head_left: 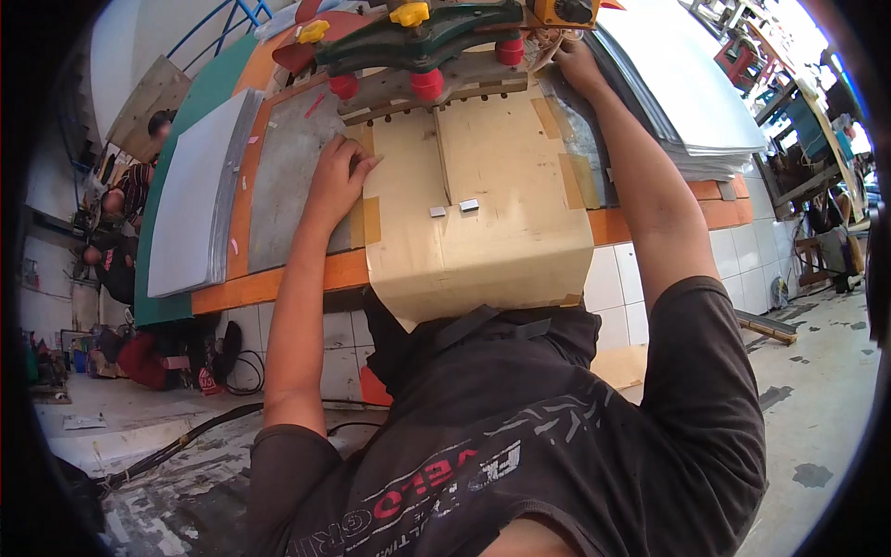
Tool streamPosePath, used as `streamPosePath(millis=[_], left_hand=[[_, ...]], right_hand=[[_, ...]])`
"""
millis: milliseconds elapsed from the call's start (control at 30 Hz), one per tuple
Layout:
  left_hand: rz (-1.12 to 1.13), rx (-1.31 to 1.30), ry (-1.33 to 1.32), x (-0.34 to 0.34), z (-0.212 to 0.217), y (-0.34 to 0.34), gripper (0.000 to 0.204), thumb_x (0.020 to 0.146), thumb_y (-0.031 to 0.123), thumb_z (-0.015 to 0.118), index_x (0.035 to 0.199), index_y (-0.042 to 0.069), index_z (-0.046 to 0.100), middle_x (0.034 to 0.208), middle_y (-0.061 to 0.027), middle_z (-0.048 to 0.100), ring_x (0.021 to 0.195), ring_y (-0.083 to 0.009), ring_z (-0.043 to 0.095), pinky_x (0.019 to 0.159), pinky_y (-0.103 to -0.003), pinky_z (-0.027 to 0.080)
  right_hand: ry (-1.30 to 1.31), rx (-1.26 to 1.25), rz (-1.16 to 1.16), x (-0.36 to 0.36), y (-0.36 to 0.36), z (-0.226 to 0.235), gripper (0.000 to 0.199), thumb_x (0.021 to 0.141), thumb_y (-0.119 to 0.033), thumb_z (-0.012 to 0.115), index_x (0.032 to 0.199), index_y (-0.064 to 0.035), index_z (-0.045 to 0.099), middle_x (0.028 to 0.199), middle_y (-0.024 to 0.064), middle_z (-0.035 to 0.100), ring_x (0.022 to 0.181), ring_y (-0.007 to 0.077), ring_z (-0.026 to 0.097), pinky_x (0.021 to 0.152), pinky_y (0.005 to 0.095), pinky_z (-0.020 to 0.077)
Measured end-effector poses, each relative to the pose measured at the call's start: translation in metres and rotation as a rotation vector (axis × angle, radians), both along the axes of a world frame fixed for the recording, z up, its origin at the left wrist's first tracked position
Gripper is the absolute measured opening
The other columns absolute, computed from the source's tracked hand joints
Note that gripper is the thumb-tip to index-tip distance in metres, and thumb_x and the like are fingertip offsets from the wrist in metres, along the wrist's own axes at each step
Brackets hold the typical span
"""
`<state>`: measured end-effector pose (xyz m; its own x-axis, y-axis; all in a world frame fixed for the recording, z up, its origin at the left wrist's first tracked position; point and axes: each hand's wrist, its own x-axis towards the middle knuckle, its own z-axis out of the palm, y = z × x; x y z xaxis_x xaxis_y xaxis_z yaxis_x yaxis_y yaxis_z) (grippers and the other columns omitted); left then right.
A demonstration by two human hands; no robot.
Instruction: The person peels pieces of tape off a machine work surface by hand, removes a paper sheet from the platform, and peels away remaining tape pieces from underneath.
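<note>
here's the tan sheet (515,176), flat on the workbench (278,281), front end drooping over the edge; left hand (341,174) at its left margin, right hand (577,70) by the green clamp (418,39) (can't tell if either grips), pale stacks (691,84) flanking both.

Free room over the tan sheet (520,158) between 2 white stacks (200,186) (687,84); green frame (464,20) across its far end
</note>
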<state>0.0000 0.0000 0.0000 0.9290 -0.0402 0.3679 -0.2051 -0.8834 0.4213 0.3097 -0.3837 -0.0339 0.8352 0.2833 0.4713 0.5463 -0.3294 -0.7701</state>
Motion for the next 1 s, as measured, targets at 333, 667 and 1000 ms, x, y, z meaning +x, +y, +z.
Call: streamPosePath(millis=[333, 667, 1000], left_hand=[[-0.023, -0.019, -0.074, -0.005, 0.003, -0.004, 0.019, 0.090, 0.014, 0.071, 0.092, -0.002, 0.062, 0.093, -0.0159, 0.059, 0.090, -0.0337, 0.061, 0.082, -0.042, 0.050], [-0.046, 0.101, -0.130, 0.000, -0.010, 0.004, 0.017, 0.095, 0.013, 0.063, 0.093, -0.003, 0.058, 0.093, -0.0205, 0.059, 0.090, -0.0403, 0.057, 0.082, -0.047, 0.047], [-0.039, -0.025, -0.049, -0.006, 0.010, -0.013, 0.022, 0.092, 0.016, 0.072, 0.094, -0.003, 0.060, 0.088, -0.0132, 0.058, 0.076, -0.0234, 0.062, 0.072, -0.035, 0.050]], right_hand=[[-0.104, -0.028, -0.078, 0.003, 0.006, 0.000, 0.032, 0.097, -0.024, 0.064, 0.122, -0.0038, 0.067, 0.115, 0.0153, 0.073, 0.108, 0.0265, 0.068, 0.094, 0.0385, 0.0502], [-0.005, 0.075, 0.020, -0.012, 0.011, 0.008, 0.026, 0.098, -0.019, 0.062, 0.120, -0.0048, 0.069, 0.106, 0.0090, 0.074, 0.095, 0.0181, 0.068, 0.086, 0.0344, 0.0514], [0.005, 0.213, 0.093, 0.008, 0.001, -0.004, 0.023, 0.101, -0.019, 0.061, 0.116, -0.0039, 0.069, 0.099, 0.0047, 0.073, 0.087, 0.0133, 0.064, 0.079, 0.0319, 0.0505]])
